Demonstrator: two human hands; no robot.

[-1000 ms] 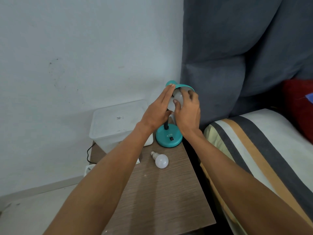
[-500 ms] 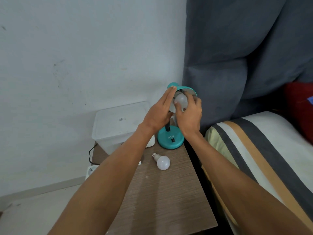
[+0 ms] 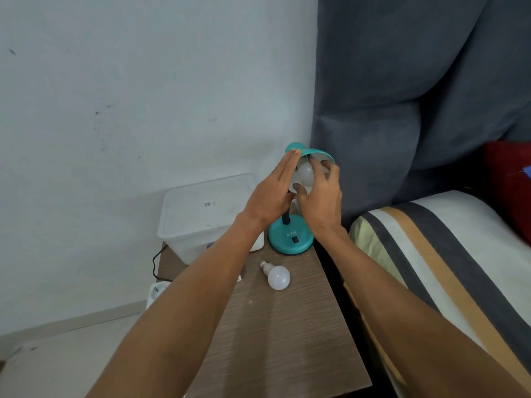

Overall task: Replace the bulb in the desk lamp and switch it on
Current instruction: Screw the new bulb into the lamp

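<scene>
A teal desk lamp (image 3: 290,238) stands at the far right corner of a wooden bedside table (image 3: 275,334). Its shade (image 3: 319,153) tilts toward me. A white bulb (image 3: 305,173) sits inside the shade. My right hand (image 3: 321,199) wraps fingers and thumb around that bulb. My left hand (image 3: 271,193) lies flat against the shade's left rim, fingers straight. A second white bulb (image 3: 277,276) lies on its side on the table, in front of the lamp base. A black rocker switch (image 3: 294,240) shows on the base.
A translucent plastic box (image 3: 201,214) sits left of the lamp, against the white wall. A black cord (image 3: 156,264) runs down to a white power strip (image 3: 156,293) on the floor. A grey headboard (image 3: 416,96) and a striped mattress (image 3: 431,259) border the table's right edge.
My right hand has shifted its grip round the bulb, fingers now higher inside the shade. The left hand stays on the rim. The view has moved slightly.
</scene>
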